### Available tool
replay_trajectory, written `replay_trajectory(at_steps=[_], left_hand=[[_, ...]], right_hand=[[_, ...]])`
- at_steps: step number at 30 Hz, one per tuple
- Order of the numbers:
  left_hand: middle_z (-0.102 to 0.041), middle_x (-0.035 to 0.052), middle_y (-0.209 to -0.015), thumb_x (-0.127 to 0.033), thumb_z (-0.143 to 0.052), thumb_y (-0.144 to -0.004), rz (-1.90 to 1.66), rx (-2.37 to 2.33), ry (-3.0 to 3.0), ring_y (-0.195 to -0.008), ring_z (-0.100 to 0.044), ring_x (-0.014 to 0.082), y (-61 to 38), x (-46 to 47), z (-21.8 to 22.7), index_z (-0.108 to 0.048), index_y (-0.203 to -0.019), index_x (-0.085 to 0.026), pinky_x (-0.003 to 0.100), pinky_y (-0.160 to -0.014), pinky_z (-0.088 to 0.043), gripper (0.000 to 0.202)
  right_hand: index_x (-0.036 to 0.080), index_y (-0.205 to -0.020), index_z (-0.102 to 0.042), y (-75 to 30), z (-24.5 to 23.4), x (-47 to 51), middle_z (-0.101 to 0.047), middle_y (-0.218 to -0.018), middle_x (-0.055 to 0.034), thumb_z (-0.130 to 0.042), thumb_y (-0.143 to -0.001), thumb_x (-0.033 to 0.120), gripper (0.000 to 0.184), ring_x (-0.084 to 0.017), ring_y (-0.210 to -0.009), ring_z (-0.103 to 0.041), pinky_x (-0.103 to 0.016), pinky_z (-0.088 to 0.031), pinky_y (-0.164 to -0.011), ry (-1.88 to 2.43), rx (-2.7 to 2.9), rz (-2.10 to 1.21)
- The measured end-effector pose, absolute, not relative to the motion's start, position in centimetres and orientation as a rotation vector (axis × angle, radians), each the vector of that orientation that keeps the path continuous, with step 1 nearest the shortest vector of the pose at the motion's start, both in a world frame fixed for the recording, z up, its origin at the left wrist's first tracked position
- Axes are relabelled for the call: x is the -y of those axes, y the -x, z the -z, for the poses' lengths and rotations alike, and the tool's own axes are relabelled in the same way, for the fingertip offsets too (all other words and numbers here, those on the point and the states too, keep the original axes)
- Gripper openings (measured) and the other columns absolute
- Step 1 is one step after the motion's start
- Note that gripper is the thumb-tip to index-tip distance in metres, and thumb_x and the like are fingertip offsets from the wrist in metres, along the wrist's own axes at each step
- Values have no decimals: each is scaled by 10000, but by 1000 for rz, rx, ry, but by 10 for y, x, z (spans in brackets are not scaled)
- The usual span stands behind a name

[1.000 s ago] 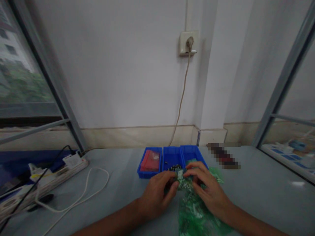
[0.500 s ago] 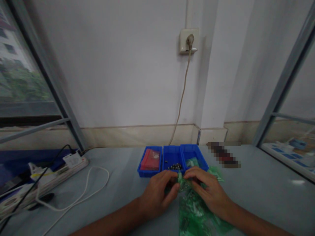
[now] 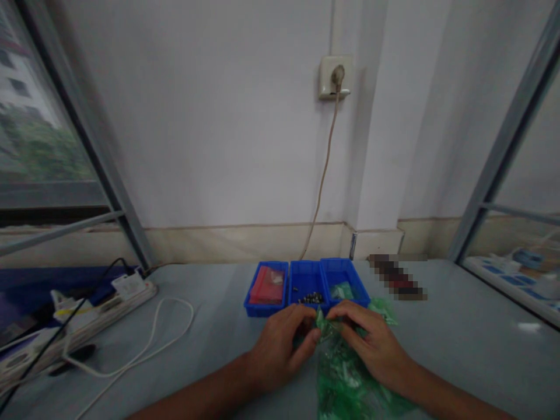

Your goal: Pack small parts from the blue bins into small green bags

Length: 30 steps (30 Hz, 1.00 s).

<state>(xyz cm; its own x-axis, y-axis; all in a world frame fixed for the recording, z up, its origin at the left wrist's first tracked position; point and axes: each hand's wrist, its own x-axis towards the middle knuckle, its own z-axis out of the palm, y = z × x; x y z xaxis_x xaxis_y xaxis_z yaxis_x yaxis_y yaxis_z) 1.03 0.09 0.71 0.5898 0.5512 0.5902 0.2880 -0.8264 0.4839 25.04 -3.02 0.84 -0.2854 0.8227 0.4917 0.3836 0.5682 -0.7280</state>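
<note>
Between my two hands is a small green plastic bag point(image 3: 321, 322), its top edge pinched from both sides. The thumb and fingers of my left hand point(image 3: 286, 344) close on its left side. My right hand point(image 3: 371, 338) grips it from the right with fingertips together. Below them a heap of green plastic bags point(image 3: 345, 385) lies on the table, partly under my right hand; what they contain is too blurred to tell. Just beyond my fingers, the middle blue bin point(image 3: 307, 274) holds small dark metal parts point(image 3: 311, 297).
The left blue bin point(image 3: 251, 309) holds red bags point(image 3: 266, 284); the right one point(image 3: 341, 268) has a green bag point(image 3: 343, 290) inside. Another green bag point(image 3: 385, 309) lies beside it. A pixelated object point(image 3: 398, 277) is farther right. At left are a power strip point(image 3: 140, 291) and white cable point(image 3: 153, 332).
Both hands keep nearly the same pinch on the small green bag. The view has shifted very slightly, and nothing else visibly differs.
</note>
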Motion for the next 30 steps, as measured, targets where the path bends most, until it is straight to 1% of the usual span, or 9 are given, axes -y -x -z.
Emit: replay_trajectory(at_steps=[5,12,18,23,30], left_hand=[[-642,39,-893,-294,-521,-1083,-1079,-681,-2487,-776,-606,180,-10,-1,-7,-617,-1155,-190,263,-712,-482,159],[-659,48,-915,-311,-521,-1089,-1080,-674,-2483,-797,-623,184,-10,-1,-7,-616,-1157,-197,262,-714,-494,163],[-685,52,-918,-296,-516,-1093,-1096,-661,-2467,-797,-651,183,-10,-2,-7,-619,-1155,-199,257,-708,-508,155],[-698,46,-957,-241,-534,-1084,-1146,-636,-2492,-834,-678,181,-10,-1,-7,-597,-1238,-212,260,-749,-523,169],[-710,52,-960,-222,-542,-1076,-1159,-634,-2526,-837,-696,187,-10,-2,-5,-599,-1239,-211,259,-748,-538,173]], right_hand=[[247,-1045,-740,-250,-8,30,-762,-981,-24,-588,-1078,275,158,-225,-920,-719,-329,-523,-843,986,1881,-591],[243,-1034,-732,-249,-10,32,-753,-950,-34,-581,-1092,335,187,-233,-886,-703,-324,-535,-793,1021,1886,-580],[244,-1073,-716,-250,-8,32,-745,-972,-40,-559,-1104,362,199,-238,-907,-694,-329,-526,-799,1038,1897,-567],[239,-1018,-692,-250,-6,32,-714,-940,-24,-544,-1116,386,230,-225,-877,-671,-316,-501,-784,1065,1895,-579],[234,-959,-654,-249,-5,31,-667,-879,-5,-550,-1113,394,245,-214,-834,-641,-306,-481,-755,1070,1869,-602]])
